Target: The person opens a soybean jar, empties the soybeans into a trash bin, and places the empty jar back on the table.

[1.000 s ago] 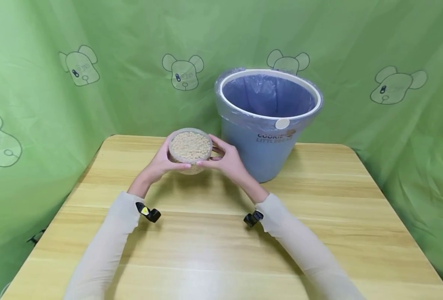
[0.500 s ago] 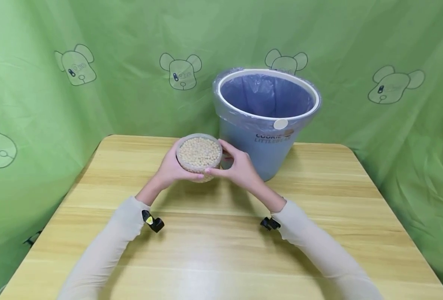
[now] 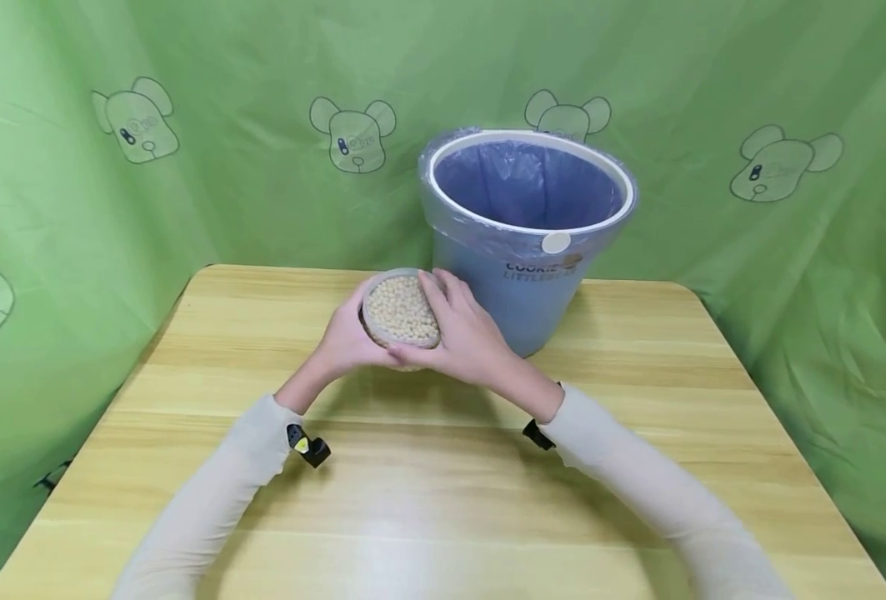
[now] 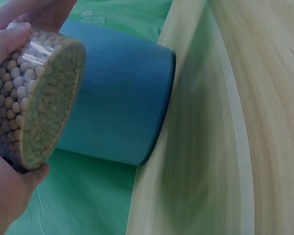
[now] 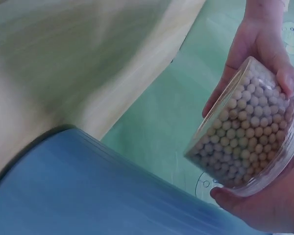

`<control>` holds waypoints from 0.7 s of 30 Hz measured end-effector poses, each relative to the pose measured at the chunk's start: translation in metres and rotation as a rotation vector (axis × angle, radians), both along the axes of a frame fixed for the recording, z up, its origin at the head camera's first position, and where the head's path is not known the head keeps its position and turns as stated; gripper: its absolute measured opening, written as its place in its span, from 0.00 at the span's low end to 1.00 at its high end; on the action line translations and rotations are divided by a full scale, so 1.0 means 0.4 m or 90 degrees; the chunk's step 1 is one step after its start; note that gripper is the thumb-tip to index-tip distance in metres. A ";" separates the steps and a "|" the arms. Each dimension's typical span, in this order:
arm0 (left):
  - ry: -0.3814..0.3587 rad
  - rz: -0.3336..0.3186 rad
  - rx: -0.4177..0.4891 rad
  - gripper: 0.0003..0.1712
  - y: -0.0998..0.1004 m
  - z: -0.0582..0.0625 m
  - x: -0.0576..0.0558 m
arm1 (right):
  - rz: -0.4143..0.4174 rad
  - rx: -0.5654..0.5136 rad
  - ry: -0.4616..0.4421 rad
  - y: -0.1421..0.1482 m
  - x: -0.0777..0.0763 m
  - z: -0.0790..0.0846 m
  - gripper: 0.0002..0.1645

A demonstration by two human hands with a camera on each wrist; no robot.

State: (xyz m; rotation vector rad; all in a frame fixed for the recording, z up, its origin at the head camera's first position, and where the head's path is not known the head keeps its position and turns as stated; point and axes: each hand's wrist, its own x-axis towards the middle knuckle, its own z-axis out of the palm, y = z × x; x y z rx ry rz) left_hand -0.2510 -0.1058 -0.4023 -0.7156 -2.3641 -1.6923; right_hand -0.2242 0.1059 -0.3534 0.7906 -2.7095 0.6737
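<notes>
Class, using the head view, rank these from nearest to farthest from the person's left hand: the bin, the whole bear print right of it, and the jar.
1. The jar: in the left hand, touching it.
2. The bin: beyond the jar, to its right.
3. The bear print: far right, on the curtain.

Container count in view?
2: a clear round tub, held above the table, and a blue bin, standing on the table. The bin's inside bottom is hidden, so possibly more.
</notes>
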 end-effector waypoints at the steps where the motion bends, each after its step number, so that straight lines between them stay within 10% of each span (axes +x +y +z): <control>1: 0.004 0.004 -0.002 0.69 0.000 0.000 0.001 | -0.004 0.004 0.008 -0.006 0.000 0.001 0.67; 21: 0.010 -0.022 0.011 0.66 0.009 0.035 0.011 | 0.052 -0.136 0.063 -0.005 -0.008 0.009 0.59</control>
